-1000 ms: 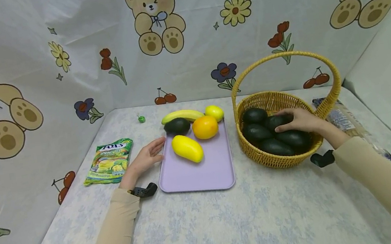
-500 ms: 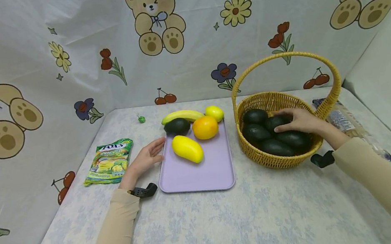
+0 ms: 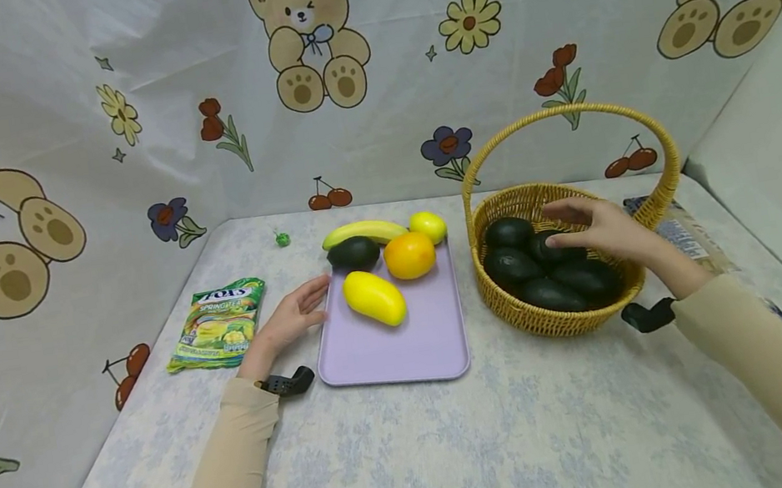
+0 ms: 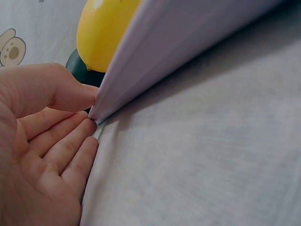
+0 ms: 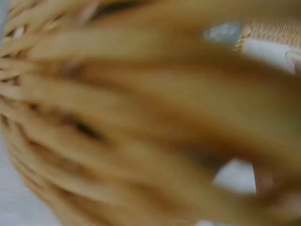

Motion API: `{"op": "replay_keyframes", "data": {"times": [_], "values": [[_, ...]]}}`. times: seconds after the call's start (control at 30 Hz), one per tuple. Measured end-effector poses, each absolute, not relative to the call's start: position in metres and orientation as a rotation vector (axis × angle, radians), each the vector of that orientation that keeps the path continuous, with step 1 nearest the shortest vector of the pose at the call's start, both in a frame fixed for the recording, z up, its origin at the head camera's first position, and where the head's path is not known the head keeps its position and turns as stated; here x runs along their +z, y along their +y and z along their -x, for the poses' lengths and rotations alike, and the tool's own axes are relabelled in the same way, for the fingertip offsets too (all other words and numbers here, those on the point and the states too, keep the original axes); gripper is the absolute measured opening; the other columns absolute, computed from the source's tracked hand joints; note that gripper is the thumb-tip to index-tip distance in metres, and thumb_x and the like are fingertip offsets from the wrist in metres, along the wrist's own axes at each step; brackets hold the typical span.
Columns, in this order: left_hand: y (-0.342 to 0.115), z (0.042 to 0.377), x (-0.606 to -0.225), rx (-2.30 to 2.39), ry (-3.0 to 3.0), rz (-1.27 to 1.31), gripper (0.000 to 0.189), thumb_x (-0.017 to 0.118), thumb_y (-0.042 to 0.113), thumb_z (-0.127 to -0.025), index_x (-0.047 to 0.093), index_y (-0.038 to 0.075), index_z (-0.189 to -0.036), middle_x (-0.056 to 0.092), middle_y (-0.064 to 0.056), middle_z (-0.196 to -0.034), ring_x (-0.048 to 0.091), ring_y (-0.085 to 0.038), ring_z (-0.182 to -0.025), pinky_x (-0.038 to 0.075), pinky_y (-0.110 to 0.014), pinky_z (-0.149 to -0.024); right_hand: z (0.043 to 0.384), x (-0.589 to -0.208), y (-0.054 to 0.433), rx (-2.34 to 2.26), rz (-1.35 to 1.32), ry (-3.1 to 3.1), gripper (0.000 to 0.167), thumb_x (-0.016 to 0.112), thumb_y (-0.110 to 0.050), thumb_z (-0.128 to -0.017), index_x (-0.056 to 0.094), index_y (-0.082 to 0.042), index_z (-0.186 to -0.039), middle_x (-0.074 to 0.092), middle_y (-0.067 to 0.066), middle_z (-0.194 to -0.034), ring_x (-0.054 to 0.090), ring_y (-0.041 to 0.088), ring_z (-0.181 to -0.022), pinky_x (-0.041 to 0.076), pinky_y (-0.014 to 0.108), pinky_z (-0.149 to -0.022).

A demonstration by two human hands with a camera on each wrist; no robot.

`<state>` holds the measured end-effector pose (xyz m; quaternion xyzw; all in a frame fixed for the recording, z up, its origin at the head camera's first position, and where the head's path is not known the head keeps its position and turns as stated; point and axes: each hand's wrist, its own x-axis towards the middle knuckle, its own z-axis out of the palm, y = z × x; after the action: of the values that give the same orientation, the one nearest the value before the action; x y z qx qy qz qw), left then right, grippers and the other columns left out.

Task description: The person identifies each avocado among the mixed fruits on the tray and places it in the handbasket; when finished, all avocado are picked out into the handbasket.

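Observation:
My left hand rests beside the left edge of the lilac tray. In the left wrist view, the thumb and straight fingertips are right at the tray's rim. On the tray lie a yellow mango, an orange-yellow fruit, a dark avocado, a banana and a lemon. My right hand is over the wicker basket, fingers and thumb spread, holding nothing. Beneath it are several dark avocados. Blurred wicker fills most of the right wrist view.
Left of the tray lies a green Fox's candy bag. A small green item sits near the back edge of the table. Partly behind the basket and right arm is a clear and blue package. The basket's tall handle arches over it.
My right hand has lifted a little off the avocados and shifted right, its fingers spreading apart. The left hand and the fruit on the tray have stayed put.

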<state>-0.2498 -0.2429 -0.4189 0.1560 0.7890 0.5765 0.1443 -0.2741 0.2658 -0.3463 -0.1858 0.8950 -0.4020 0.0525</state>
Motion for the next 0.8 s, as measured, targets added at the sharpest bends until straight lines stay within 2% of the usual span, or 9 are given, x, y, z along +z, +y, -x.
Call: {"op": "replay_keyframes", "data": {"times": [0.1,0.27,0.37,0.5,0.73,0.8], "values": [[-0.243,0.25,-0.419,1.667,2.268,-0.449,0.065,0.053,-0.01,-0.088,0.022,-0.008,-0.146,0.022,-0.021,-0.151,0.023,-0.033,-0.138,0.024,-0.042,-0.112,0.264,-0.331,0.259,-1.271,0.615,2.751,0.059,0.07,-0.025,-0.086,0.047,-0.005,-0.137,0.049,0.014,-0.136,0.043,0.03,-0.126,0.036,0.051,-0.102],[-0.243,0.25,-0.419,1.679,2.254,-0.45,0.066,0.053,-0.011,-0.088,0.022,-0.008,-0.145,0.021,-0.022,-0.151,0.022,-0.033,-0.138,0.023,-0.042,-0.112,0.247,-0.304,0.244,-1.384,0.74,2.805,0.051,0.069,-0.018,-0.087,0.051,-0.01,-0.134,0.052,0.009,-0.133,0.048,0.016,-0.121,0.043,0.022,-0.096],[-0.244,0.25,-0.418,1.675,2.255,-0.456,0.065,0.053,-0.011,-0.088,0.021,-0.009,-0.145,0.021,-0.022,-0.151,0.022,-0.034,-0.138,0.023,-0.042,-0.112,0.239,-0.294,0.231,-1.506,0.849,2.755,0.049,0.067,-0.012,-0.088,0.052,-0.01,-0.134,0.053,0.007,-0.132,0.049,0.009,-0.118,0.042,0.013,-0.091],[-0.245,0.25,-0.418,1.67,2.259,-0.455,0.065,0.053,-0.01,-0.088,0.021,-0.008,-0.145,0.021,-0.022,-0.152,0.022,-0.034,-0.138,0.024,-0.042,-0.112,0.234,-0.286,0.206,-1.635,1.012,2.625,0.049,0.066,-0.004,-0.087,0.051,-0.006,-0.134,0.053,0.008,-0.132,0.049,0.01,-0.119,0.042,0.017,-0.095],[-0.245,0.251,-0.418,1.672,2.255,-0.473,0.064,0.052,-0.01,-0.089,0.021,-0.009,-0.145,0.021,-0.023,-0.151,0.022,-0.034,-0.138,0.024,-0.042,-0.112,0.242,-0.278,0.161,-1.721,1.246,2.48,0.049,0.065,0.005,-0.084,0.051,0.003,-0.131,0.051,0.02,-0.131,0.048,0.02,-0.122,0.04,0.023,-0.101],[-0.244,0.25,-0.418,1.672,2.256,-0.474,0.064,0.052,-0.01,-0.089,0.021,-0.009,-0.145,0.021,-0.023,-0.151,0.022,-0.034,-0.138,0.024,-0.043,-0.112,0.243,-0.273,0.148,-1.736,1.265,2.46,0.049,0.064,0.008,-0.084,0.05,0.006,-0.13,0.05,0.023,-0.131,0.048,0.024,-0.122,0.039,0.028,-0.103]]}}
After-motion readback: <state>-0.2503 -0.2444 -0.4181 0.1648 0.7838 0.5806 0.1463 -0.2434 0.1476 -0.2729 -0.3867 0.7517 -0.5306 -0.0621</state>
